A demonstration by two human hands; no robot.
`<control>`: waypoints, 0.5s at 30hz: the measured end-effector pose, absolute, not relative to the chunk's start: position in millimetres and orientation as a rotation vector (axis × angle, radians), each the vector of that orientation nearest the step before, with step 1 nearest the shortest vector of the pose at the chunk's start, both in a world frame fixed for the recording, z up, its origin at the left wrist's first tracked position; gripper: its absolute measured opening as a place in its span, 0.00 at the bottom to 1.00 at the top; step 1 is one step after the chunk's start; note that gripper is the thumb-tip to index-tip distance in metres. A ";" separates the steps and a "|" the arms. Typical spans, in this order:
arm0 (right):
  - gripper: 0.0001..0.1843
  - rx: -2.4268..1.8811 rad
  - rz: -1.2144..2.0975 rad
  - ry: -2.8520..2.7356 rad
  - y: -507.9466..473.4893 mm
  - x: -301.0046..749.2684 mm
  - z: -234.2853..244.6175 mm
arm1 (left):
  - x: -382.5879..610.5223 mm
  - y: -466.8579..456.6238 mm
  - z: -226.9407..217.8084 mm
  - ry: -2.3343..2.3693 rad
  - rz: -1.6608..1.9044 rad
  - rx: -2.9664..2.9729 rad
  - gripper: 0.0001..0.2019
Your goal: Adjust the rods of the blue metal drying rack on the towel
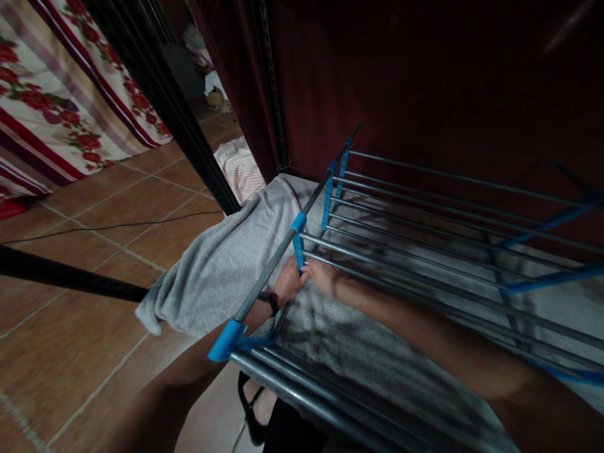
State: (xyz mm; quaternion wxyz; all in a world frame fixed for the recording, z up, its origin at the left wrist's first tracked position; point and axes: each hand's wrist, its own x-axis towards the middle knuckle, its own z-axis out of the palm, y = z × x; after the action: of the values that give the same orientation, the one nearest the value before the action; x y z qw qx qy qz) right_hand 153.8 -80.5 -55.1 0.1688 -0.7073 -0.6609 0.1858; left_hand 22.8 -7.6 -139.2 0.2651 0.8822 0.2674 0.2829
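"Both our left hand point(285, 284) and our right hand point(323, 277), what do they grip?"
"They close on the blue bracket point(298, 248) of our metal rack point(270, 270), which is over the grey blanket point(221, 261)."

rack point(406, 271) 1 | left-side blue joints point(298, 222) 4 | grey cloth point(231, 264) 1 | wristband point(272, 302) 1 | cable point(117, 225) 1
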 end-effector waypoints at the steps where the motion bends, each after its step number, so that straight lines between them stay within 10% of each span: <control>1: 0.13 -1.997 0.532 -1.882 -78.8 154.0 -55.9 | 22.3 -7.6 -138.4 0.730 0.762 2.407 0.12; 15: 0.09 -2.040 0.465 -1.987 -88.8 154.5 -46.0 | 10.9 5.7 -122.1 0.654 0.556 2.923 0.12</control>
State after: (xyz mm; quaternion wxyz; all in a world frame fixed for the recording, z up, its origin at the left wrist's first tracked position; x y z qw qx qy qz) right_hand 154.5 -88.8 -46.0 0.1278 -0.7013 -0.6829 0.1597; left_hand 10.9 5.7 -122.1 0.0476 0.9583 0.2146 0.1824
